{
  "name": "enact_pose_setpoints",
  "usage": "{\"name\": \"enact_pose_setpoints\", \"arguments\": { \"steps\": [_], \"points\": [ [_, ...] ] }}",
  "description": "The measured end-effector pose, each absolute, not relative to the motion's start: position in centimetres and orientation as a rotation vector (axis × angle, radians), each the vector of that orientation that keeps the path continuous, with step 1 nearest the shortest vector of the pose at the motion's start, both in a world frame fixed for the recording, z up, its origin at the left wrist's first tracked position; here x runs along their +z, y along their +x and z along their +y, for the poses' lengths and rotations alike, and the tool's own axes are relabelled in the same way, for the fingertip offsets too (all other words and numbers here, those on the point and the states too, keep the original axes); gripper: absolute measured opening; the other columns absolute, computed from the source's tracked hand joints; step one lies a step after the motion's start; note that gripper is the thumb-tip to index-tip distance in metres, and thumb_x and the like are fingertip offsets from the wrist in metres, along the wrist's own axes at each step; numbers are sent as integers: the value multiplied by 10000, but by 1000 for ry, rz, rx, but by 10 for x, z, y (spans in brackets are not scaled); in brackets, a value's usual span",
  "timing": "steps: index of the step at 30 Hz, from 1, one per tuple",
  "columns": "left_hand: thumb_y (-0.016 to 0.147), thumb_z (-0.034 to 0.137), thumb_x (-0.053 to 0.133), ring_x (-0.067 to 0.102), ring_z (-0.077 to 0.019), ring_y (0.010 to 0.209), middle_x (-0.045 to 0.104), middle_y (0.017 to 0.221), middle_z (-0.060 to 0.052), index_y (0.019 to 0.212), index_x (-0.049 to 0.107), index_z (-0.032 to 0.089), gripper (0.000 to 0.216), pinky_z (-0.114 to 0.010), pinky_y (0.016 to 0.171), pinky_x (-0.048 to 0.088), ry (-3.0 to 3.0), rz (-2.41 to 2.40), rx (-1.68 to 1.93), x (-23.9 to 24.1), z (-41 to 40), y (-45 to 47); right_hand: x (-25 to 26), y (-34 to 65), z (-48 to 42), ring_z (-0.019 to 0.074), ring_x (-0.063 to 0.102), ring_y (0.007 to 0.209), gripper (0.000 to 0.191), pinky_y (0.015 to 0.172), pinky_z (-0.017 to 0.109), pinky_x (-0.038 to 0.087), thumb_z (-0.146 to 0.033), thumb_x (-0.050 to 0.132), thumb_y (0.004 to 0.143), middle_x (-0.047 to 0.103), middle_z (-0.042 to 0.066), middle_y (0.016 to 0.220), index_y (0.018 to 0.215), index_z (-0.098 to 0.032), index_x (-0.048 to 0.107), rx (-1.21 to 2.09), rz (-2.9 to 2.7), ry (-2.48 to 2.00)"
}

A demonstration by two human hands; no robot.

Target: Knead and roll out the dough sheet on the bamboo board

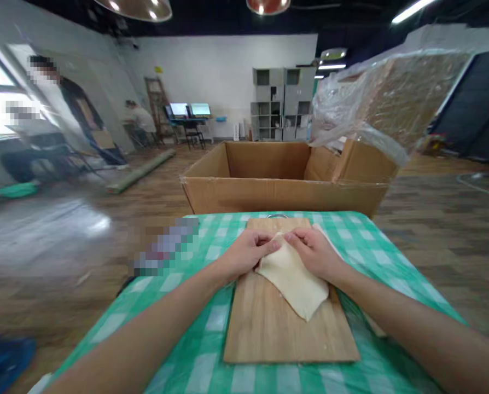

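Observation:
A pale, flat sheet of dough (294, 282) hangs from both my hands over a wooden cutting board (285, 342). Its lower corner droops toward the middle of the board. With thumb and fingers, my left hand (252, 250) pinches the sheet's upper left edge. Close beside it, my right hand (312, 249) grips the upper edge, its thumb on top. Whether the lower part touches the board I cannot tell. Part of the sheet behind my right hand is hidden.
A green-and-white checked tablecloth (203, 328) covers the table. Just beyond its far edge stands a large open cardboard box (285, 194), with plastic-wrapped packaging (408, 98) at its right. A blurred object (166, 246) lies at the table's left edge. People (80, 106) are at the far left.

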State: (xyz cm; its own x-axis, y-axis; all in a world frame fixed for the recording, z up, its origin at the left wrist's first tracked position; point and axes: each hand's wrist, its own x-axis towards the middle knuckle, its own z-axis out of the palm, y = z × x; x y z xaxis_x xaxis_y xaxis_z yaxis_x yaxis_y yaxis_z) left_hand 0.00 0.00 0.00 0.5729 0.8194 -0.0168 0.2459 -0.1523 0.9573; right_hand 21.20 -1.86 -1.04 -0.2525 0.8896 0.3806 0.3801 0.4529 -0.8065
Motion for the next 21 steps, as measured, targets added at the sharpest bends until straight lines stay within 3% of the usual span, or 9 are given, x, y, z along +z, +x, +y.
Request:
{"name": "enact_pose_setpoints", "arguments": {
  "steps": [3, 7, 16, 21],
  "points": [
    [896, 680, 650, 398, -91, 500, 531, 632, 25, 863, 721, 147, 539, -231, 434, 258, 1632, 922, 663, 0, 0, 1, -15, 214, -18, 148, 471, 625, 471, 537, 282, 321, -561, 524, 1012, 528, -16, 654, 714, -201, 577, 891, -1753, -1106],
    [879, 668, 670, 520, -124, 586, 659, 727, -30, 878, 759, 142, 534, -233, 502, 333, 1603, 931, 741, -1, -1, 6, -17, 214, -19, 166, 537, 682, 452, 577, 282, 382, -612, 541, 996, 605, 2, 745, 842, -200, 643, 1109, -1639, -1052],
    [886, 489, 718, 679, -222, 851, 785, 993, -92, 963, 812, 161, 350, -290, 713, 484, 1655, 832, 745, -1, -7, 10, -11, 209, -17, 144, 465, 642, 455, 572, 284, 334, -596, 618, 955, 516, -27, 667, 733, -199, 599, 920, -1747, -1070],
    [850, 546, 743, 651, -185, 709, 762, 849, -82, 923, 794, 153, 403, -259, 604, 444, 1490, 884, 773, 1, -11, 12, -13, 208, -18, 153, 479, 656, 401, 578, 290, 334, -534, 575, 987, 525, -25, 688, 757, -207, 578, 926, -1773, -1074]
  ]
}}
